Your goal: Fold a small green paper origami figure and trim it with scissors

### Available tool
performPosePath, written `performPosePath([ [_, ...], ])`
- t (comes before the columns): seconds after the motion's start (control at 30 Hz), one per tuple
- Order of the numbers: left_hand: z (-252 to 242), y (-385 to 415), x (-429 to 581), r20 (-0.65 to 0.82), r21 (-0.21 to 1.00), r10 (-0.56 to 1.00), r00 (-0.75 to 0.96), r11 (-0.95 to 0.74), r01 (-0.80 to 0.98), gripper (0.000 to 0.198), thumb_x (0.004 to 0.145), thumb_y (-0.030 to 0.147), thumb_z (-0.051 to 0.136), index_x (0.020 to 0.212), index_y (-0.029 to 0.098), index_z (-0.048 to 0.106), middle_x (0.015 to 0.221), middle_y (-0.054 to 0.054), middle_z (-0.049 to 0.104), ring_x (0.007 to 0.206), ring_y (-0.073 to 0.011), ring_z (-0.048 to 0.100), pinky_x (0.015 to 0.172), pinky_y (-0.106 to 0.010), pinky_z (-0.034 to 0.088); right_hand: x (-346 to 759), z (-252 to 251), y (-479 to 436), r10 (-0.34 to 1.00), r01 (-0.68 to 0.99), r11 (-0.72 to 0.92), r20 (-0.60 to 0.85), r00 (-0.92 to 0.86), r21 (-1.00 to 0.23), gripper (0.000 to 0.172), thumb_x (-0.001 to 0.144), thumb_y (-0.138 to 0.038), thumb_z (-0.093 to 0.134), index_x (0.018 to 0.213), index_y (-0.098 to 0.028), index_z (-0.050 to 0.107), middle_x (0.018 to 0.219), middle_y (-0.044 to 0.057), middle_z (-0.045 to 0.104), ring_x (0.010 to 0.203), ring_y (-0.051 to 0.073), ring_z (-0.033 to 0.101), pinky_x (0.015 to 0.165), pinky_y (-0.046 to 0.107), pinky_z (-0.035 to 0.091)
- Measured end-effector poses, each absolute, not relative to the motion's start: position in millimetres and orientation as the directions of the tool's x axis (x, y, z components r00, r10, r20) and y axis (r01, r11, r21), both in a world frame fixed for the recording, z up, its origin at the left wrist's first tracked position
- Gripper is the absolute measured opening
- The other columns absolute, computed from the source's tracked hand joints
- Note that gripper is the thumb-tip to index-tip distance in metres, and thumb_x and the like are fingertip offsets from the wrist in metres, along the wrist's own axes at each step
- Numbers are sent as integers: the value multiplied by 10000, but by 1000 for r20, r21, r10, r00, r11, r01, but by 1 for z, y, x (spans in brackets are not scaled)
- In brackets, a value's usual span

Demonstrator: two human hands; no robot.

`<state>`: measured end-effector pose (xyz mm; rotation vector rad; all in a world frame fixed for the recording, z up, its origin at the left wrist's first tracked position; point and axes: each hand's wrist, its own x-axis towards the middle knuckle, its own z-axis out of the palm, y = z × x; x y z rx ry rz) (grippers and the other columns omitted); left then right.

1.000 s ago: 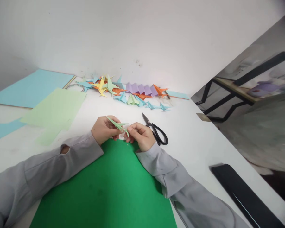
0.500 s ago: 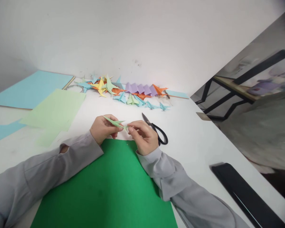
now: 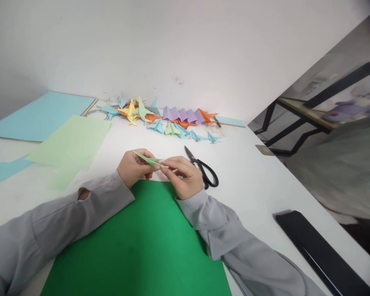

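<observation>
Between my hands is a small folded light green paper piece [image 3: 148, 159], its long point aimed up and left. My left hand [image 3: 132, 167] pinches its body between thumb and fingers. My right hand [image 3: 185, 176] has thumb and index finger closed on its right end, close to my left fingertips. Both hands are above the far edge of a green sheet [image 3: 138, 242]. Black-handled scissors [image 3: 205, 168] lie just right of my right hand, blades pointing up and left.
Folded paper shapes [image 3: 142, 111] and a purple pleated strip [image 3: 183, 115] lie along the wall. Light green sheets [image 3: 70, 142] and a blue sheet [image 3: 43, 115] are at the left. A long black object [image 3: 320, 250] rests at the right.
My right hand has shifted slightly left, its thumb and index finger now closer to my left fingertips on the green piece. My left hand has barely moved.
</observation>
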<state>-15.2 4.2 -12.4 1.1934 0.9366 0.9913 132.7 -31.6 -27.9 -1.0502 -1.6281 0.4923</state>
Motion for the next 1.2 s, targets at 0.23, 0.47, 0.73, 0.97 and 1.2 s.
performPosePath([
  [0.23, -13, 4, -15, -45, 992, 954, 296, 78, -98, 216, 531, 203, 745, 609, 130, 557, 396, 49, 523, 339, -55, 451, 327, -158, 343, 132, -29, -31, 815, 370, 538, 579, 1, -758, 158, 717, -144, 624, 859, -186, 676, 825, 57, 628, 590, 103, 574, 429, 208, 458],
  [0.47, -13, 5, -15, -73, 990, 953, 293, 106, -96, 239, 501, 204, 755, 591, 138, 543, 365, 54, 507, 322, -59, 442, 318, -156, 322, 133, -29, -33, 788, 381, 573, 616, -11, -726, 213, 736, -123, 602, 920, -210, 667, 888, 53, 621, 612, 97, 572, 458, 213, 475],
  [0.73, -13, 4, -15, -70, 988, 951, 302, 108, -112, 245, 505, 216, 762, 589, 138, 546, 352, 54, 501, 316, -55, 430, 318, -155, 304, 133, -27, -35, 778, 394, 580, 628, -7, -713, 198, 737, -135, 601, 893, -223, 685, 848, 48, 627, 620, 113, 577, 478, 234, 483],
  [0.97, -11, 4, -14, -89, 987, 962, 259, 121, -110, 275, 482, 231, 777, 597, 136, 546, 347, 51, 502, 304, -59, 419, 313, -162, 291, 132, -26, -36, 752, 414, 586, 658, 44, -697, 161, 731, -145, 608, 835, -235, 692, 769, 30, 629, 604, 116, 567, 475, 241, 472],
  [1.2, -13, 5, -16, -70, 986, 955, 289, 109, -123, 229, 517, 200, 757, 587, 137, 548, 357, 52, 510, 318, -54, 428, 319, -155, 295, 131, -28, -34, 803, 377, 541, 595, 33, -751, 136, 721, -156, 616, 832, -202, 678, 781, 45, 639, 605, 125, 581, 469, 243, 473],
])
